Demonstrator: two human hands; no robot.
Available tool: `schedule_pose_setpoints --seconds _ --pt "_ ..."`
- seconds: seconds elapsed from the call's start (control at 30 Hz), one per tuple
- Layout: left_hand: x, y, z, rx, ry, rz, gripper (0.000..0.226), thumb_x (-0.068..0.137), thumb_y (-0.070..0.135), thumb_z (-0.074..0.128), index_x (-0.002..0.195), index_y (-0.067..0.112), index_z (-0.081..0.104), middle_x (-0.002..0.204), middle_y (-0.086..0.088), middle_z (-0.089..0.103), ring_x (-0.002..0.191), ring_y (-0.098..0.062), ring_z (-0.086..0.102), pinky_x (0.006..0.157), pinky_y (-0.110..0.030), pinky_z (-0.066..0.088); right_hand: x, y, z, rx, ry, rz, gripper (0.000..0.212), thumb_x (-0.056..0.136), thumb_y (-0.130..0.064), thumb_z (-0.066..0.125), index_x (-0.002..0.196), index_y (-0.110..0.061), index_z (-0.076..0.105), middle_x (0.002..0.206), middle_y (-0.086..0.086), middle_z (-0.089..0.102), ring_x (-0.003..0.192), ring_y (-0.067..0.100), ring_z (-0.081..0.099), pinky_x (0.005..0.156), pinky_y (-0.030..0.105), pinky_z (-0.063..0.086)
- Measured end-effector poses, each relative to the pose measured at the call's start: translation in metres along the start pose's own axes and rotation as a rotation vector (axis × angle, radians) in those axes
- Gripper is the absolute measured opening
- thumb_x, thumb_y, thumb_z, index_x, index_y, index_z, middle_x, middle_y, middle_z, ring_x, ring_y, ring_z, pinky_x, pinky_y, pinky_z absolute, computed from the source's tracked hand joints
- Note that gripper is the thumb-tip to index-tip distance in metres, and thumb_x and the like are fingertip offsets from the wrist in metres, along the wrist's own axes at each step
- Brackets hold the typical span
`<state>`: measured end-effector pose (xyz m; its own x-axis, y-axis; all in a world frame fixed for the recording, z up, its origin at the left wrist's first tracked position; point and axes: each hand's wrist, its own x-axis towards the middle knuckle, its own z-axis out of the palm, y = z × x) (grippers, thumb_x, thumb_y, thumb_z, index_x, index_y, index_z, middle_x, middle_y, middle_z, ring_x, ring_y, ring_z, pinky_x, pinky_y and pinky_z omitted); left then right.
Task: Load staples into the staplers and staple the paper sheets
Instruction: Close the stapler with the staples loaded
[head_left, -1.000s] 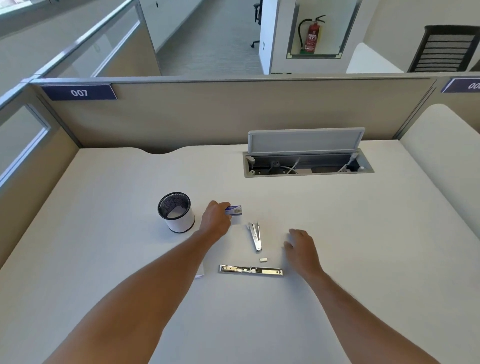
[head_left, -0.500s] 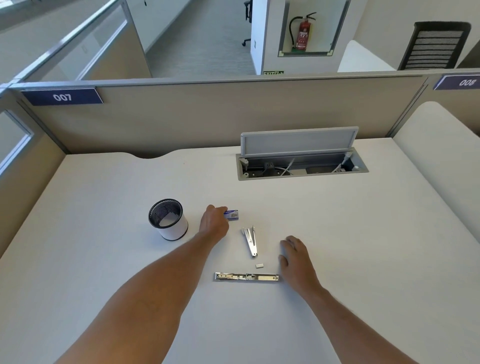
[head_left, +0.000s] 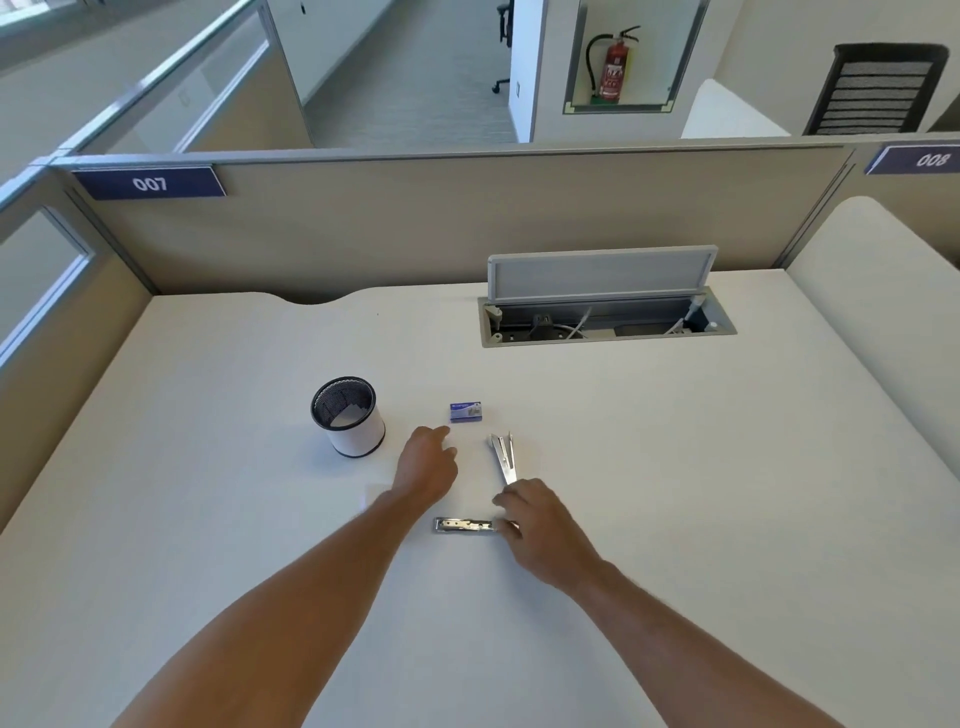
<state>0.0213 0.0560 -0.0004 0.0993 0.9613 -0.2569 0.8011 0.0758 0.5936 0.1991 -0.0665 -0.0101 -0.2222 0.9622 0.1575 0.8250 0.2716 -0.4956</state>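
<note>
Your left hand (head_left: 427, 465) hovers relaxed and empty just short of the staple box (head_left: 466, 411); your right hand (head_left: 540, 519) pinches the opened stapler (head_left: 464, 525) mid-table (head_left: 727, 467), toward its near edge.

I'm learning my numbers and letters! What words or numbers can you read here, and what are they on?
"007" on the blue plate at the left of the partition.
"008" on the blue plate at the far right of the partition.
Small blue staple box on the desk: it has print, too small to read.
Fire extinguisher label: too blurred to read.
</note>
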Motion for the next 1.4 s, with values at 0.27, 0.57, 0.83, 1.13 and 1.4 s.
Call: schedule_pose_setpoints --seconds 0.27,0.57,0.83,1.13,1.4 --pt "-0.057 -0.005 0.004 -0.199 0.131 -0.035 0.037 0.101 0.009 0.043 0.134 0.009 0.062 0.133 -0.01 0.064 0.122 -0.028 0.059 0.1 -0.033 0.046 0.005 -0.024 0.021 -0.275 -0.213 -0.01 0.02 0.073 0.003 0.062 0.083 -0.013 0.068 0.08 0.003 0.061 0.074 0.029 0.058 0.056 0.035 0.043" --pt "-0.117 -0.005 0.013 -0.62 0.283 -0.208 0.024 0.099 0.004 0.045 0.101 0.017 0.066 0.095 0.002 0.067 0.082 -0.015 0.057 0.065 -0.017 0.042 0.001 -0.044 0.007 0.01 -0.079 0.269 0.015 0.093 -0.015 0.051 0.089 -0.009 0.064 0.091 0.009 0.059 0.085 0.026 0.056 0.069 0.033 0.04" --pt "-0.12 0.02 0.014 -1.134 -0.068 -0.232 0.024 0.103 0.009 0.051 0.1 0.001 0.074 0.094 -0.018 0.076 0.085 -0.025 0.07 0.08 -0.037 0.06 0.008 -0.074 -0.005 0.208 0.098 0.454 0.019 0.094 -0.029 0.056 0.09 -0.014 0.066 0.088 0.0 0.063 0.08 0.019 0.061 0.071 0.032 0.049" --pt "-0.117 0.026 -0.001 -1.287 -0.095 -0.26 0.026 0.104 0.009 0.051 0.104 -0.006 0.072 0.089 -0.022 0.074 0.077 -0.028 0.073 0.077 -0.043 0.061 0.006 -0.069 -0.02 0.368 0.195 0.337 0.01 0.092 -0.018 0.065 0.096 -0.017 0.073 0.085 -0.004 0.069 0.079 0.011 0.064 0.073 0.027 0.053" --pt "-0.119 0.027 0.003 -1.288 -0.137 -0.294 0.026 0.104 0.007 0.05 0.113 -0.01 0.067 0.102 -0.028 0.074 0.085 -0.035 0.073 0.081 -0.042 0.061 0.03 -0.054 -0.041 0.319 0.162 0.229 0.03 0.095 -0.003 0.053 0.112 -0.018 0.074 0.091 -0.003 0.061 0.081 0.014 0.059 0.073 0.025 0.049"
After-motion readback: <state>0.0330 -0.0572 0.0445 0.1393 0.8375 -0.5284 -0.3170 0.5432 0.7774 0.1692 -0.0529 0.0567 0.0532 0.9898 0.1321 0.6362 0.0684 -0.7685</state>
